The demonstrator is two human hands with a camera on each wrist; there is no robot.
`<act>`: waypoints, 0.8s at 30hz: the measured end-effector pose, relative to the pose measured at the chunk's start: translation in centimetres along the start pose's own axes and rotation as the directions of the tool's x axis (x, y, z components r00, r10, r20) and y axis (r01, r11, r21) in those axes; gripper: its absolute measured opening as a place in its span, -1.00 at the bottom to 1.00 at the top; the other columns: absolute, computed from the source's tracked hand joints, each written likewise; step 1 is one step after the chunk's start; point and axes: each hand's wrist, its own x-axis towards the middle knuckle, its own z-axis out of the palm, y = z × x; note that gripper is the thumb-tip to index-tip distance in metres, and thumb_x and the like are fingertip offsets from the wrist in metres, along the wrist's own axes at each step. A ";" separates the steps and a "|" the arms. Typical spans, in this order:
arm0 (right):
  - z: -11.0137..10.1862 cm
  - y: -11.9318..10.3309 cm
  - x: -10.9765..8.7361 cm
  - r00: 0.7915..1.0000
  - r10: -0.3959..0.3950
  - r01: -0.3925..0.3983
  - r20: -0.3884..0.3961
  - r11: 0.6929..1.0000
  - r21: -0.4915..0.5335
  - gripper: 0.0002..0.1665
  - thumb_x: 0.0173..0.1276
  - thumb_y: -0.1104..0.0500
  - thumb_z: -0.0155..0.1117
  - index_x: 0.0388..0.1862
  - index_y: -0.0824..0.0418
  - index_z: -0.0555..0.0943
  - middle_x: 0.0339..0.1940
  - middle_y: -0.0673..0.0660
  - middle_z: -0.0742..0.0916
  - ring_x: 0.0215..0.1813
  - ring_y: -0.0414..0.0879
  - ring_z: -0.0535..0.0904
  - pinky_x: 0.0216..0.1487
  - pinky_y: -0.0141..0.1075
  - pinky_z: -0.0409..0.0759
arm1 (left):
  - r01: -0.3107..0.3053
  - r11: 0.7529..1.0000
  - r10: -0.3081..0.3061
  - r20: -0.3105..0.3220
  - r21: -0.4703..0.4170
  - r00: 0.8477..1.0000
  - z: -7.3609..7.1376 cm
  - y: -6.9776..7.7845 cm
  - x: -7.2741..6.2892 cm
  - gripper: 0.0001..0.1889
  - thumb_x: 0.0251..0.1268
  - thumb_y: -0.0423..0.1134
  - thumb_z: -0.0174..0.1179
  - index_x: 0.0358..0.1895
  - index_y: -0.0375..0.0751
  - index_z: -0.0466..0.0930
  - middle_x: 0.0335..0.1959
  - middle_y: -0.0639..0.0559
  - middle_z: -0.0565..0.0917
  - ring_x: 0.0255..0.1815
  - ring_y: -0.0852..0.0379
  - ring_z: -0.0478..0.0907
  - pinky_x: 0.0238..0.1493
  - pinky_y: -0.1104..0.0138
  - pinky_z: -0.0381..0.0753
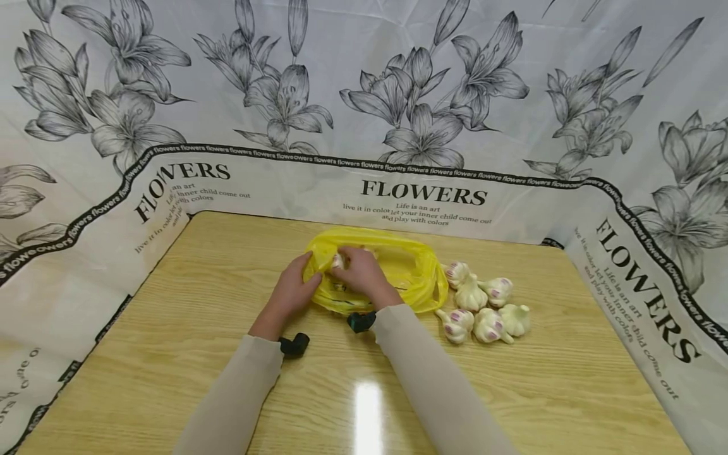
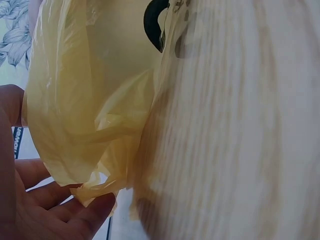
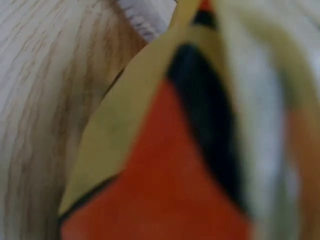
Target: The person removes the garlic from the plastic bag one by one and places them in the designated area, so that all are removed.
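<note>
A yellow plastic bag (image 1: 392, 239) lies spread with its mouth upward on the table. My left hand (image 1: 289, 292) grips the bag's left edge; in the left wrist view the thin plastic (image 2: 95, 100) hangs between thumb and fingers. My right hand (image 1: 363, 273) reaches into the mouth, its fingers around a garlic bulb (image 1: 338, 260) that is partly hidden. Red and black print on the bag (image 3: 160, 175) fills much of the blurred right wrist view, where the right hand's fingers are not clear. Right of the bag sits a group of several garlic bulbs (image 1: 471, 294).
The wooden table (image 1: 188, 303) carries the bag and the loose bulbs. White cloth (image 1: 296, 183) with printed flowers and lettering stands around its back and sides. A dark wrist device (image 1: 294, 345) shows beside the left cuff, another (image 1: 361, 322) beside the right.
</note>
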 end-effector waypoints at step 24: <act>0.7 0.4 -0.5 0.999 0.022 -0.025 0.044 0.997 0.075 -0.35 0.17 -0.09 0.36 0.19 0.10 0.41 0.01 0.14 0.66 -0.09 -0.01 0.59 -0.01 -0.12 0.61 | 0.014 1.000 -0.014 -0.001 -0.002 1.000 0.0 0.2 -0.1 -0.31 0.40 -0.03 0.00 0.51 -0.23 0.10 0.48 -0.23 0.23 0.51 -0.19 0.15 0.48 -0.04 0.16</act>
